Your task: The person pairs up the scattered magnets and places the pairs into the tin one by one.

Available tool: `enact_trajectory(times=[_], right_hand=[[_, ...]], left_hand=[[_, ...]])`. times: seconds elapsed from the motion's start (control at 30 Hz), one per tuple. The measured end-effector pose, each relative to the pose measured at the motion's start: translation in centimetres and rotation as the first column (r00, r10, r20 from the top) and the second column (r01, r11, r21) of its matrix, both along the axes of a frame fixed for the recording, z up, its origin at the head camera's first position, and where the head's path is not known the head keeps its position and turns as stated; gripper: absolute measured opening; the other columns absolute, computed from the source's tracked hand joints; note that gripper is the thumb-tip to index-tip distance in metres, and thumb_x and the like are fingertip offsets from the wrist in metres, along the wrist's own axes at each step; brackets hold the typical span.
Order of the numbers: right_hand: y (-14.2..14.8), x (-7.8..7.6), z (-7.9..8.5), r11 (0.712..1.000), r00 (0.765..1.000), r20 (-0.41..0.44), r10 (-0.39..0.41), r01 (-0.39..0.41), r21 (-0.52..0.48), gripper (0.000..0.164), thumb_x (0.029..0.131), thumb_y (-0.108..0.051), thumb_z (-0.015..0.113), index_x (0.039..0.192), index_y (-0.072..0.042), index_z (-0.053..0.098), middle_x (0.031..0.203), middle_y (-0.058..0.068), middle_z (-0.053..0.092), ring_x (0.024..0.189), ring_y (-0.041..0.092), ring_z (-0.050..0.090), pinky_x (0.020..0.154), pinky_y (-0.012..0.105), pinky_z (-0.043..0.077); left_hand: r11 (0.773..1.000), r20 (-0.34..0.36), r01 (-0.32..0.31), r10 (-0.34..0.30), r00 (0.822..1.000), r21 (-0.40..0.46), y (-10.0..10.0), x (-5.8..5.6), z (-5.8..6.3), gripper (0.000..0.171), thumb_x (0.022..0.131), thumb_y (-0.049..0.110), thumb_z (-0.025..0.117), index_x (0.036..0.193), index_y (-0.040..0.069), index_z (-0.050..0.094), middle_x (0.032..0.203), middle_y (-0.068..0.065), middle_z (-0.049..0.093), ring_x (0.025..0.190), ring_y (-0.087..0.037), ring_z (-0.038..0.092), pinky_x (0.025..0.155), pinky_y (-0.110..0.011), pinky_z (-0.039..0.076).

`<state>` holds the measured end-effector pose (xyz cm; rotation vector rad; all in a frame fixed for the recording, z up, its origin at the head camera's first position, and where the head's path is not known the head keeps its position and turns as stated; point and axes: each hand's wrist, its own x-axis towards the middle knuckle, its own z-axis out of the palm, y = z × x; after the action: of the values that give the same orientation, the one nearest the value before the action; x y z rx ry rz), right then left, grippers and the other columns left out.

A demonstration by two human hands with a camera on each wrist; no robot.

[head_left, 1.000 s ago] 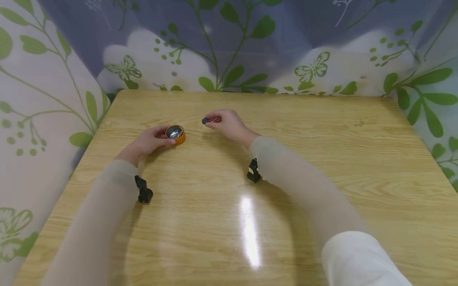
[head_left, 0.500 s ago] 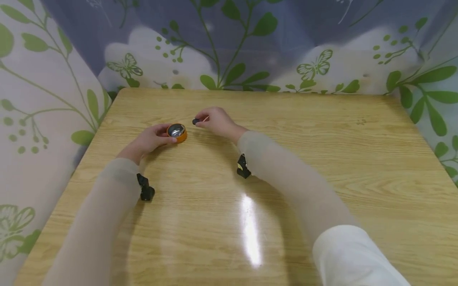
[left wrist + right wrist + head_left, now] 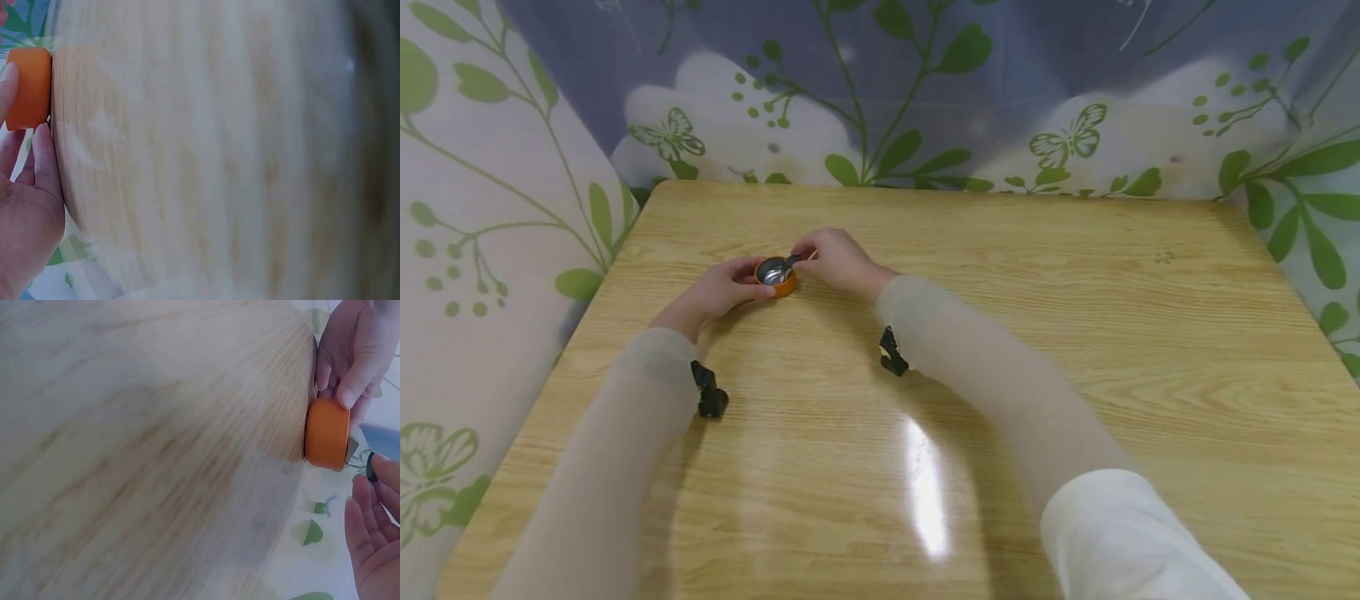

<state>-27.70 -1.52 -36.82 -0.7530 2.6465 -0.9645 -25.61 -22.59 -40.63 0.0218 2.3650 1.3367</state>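
Observation:
An orange round bowl point(image 3: 786, 289) with a shiny metal inside stands on the table, its mouth facing up. My left hand point(image 3: 721, 289) grips it from the left, thumb on the near side and fingers round the far side. In the left wrist view, the thumb lies on the orange wall point(image 3: 31, 90). My right hand point(image 3: 837, 260) pinches a small dark flat object point(image 3: 372, 467) between thumb and fingers, right at the bowl's right rim. A grey pointed piece point(image 3: 352, 449) shows above the rim in the right wrist view. What kind the dark object is I cannot tell.
The wood-grain table point(image 3: 1075, 317) stretches to the right and toward me. A patterned curtain point(image 3: 910, 92) with green leaves hangs behind it and along both sides. Black wrist cameras point(image 3: 892, 352) hang under both forearms. A light reflection lies on the tabletop.
My right hand has moved left with the small dark object, from a gap beside the bowl to its rim. My left hand keeps hold of the bowl in nearly the same place.

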Motion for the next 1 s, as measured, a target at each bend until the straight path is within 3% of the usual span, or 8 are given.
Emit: enact_trajectory(times=[0.27,0.77,1.0], right_hand=[[-1.1,-0.5,-0.5,0.998,1.000,-0.004,-0.004,0.005,0.063,0.029,0.091,-0.021,0.063,0.116,-0.006,0.064,0.108,0.003,0.064,0.098,0.012,0.056,0.085,0.021,0.043],[-1.9,0.1,-0.5,0.986,0.999,-0.036,0.008,-0.002,0.164,0.028,0.092,-0.024,0.061,0.114,-0.008,0.065,0.109,0.002,0.063,0.099,0.011,0.055,0.087,0.023,0.042],[-1.8,0.0,-0.6,0.986,0.999,-0.040,0.025,-0.018,0.166,0.026,0.092,-0.024,0.061,0.112,-0.007,0.066,0.108,0.002,0.064,0.098,0.011,0.055,0.088,0.024,0.041]], left_hand=[[1.000,0.000,0.011,-0.011,1.000,0.013,0.1,0.1,0.0,0.072,0.085,0.030,0.069,0.144,0.009,0.034,0.137,-0.015,0.043,0.120,-0.025,0.042,0.100,-0.040,0.035],[0.999,-0.003,0.014,-0.013,1.000,0.032,0.2,0.3,0.1,0.071,0.086,0.028,0.068,0.145,0.008,0.033,0.139,-0.016,0.041,0.122,-0.027,0.040,0.103,-0.041,0.033],[0.999,0.008,0.001,-0.002,1.000,0.049,0.1,0.1,0.0,0.073,0.085,0.029,0.068,0.145,0.009,0.032,0.138,-0.016,0.042,0.123,-0.026,0.041,0.102,-0.040,0.034]])
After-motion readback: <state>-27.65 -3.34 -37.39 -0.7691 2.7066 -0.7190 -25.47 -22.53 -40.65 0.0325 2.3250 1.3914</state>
